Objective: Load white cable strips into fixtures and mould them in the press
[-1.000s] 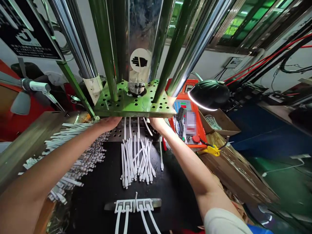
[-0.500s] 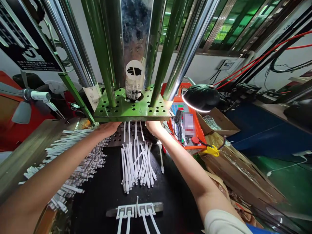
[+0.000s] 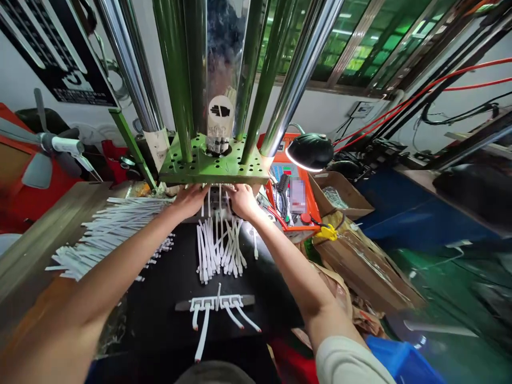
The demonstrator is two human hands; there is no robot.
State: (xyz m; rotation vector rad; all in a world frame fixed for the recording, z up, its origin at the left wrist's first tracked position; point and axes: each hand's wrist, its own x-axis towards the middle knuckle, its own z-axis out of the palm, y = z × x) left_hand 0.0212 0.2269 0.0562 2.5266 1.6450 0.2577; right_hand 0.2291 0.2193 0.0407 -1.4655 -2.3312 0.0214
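Both hands reach under the green perforated plate (image 3: 216, 173) of an upright press. My left hand (image 3: 192, 200) is at the left of several white cable strands (image 3: 220, 200) that come out from below the plate. My right hand (image 3: 241, 200) is at their right, its fingers bent inward close to the strands. The plate's edge and shadow hide the fingertips, so any grip on the strands or the metal block beneath cannot be made out. Just in front of the hands, a bunch of short white cables with plugs (image 3: 205, 250) lies on the black table (image 3: 160, 314).
Near me, a white moulded strip with cable tails (image 3: 216, 303) rests on a grey bar. Many white cables (image 3: 120, 224) are piled at left. At right stand a black lamp (image 3: 310, 152), an orange control box (image 3: 302, 226) and cardboard boxes (image 3: 360, 266). Steel columns (image 3: 296, 80) flank the press.
My view has tilted and shifted. More of both hands now shows below the plate, the fingers closer to the strands. The moulded strip appears higher in the picture, its tails visible to their ends.
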